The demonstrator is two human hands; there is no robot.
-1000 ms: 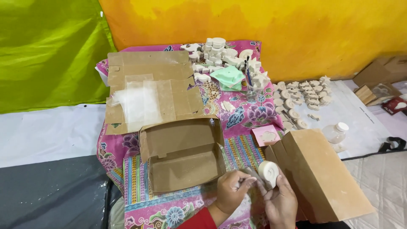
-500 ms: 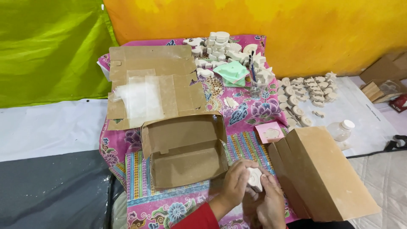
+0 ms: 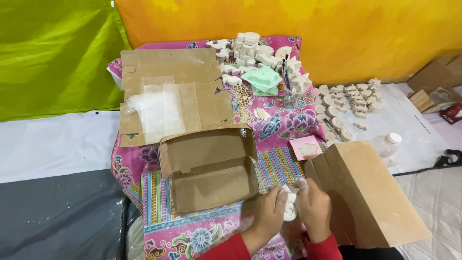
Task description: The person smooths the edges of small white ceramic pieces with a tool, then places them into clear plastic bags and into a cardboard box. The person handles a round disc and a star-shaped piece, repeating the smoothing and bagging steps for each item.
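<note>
Yellow and green sheets are hanging behind a low table whose pink patterned cloth (image 3: 288,120) is carrying cardboard and rows of small pale cast figures (image 3: 250,48). Near the bottom edge of the view, the person's two hands are meeting over the cloth just right of an open cardboard box (image 3: 209,168). The left hand (image 3: 269,216) is curling around a small white cast piece (image 3: 290,208), fingers closed on its left side, while the right hand (image 3: 314,212) is pressing against its right side, thumb and fingertips wrapped over it. The piece is sitting between the two palms, touching both, so neither hand is nearer; its shape looks roundish, and its long axis cannot be made out behind the fingers. A folded brown cardboard panel (image 3: 370,192) is leaning just right of the right hand, and a small pink mould (image 3: 306,147) is lying on the cloth beyond the hands, near the panel's top corner.
</note>
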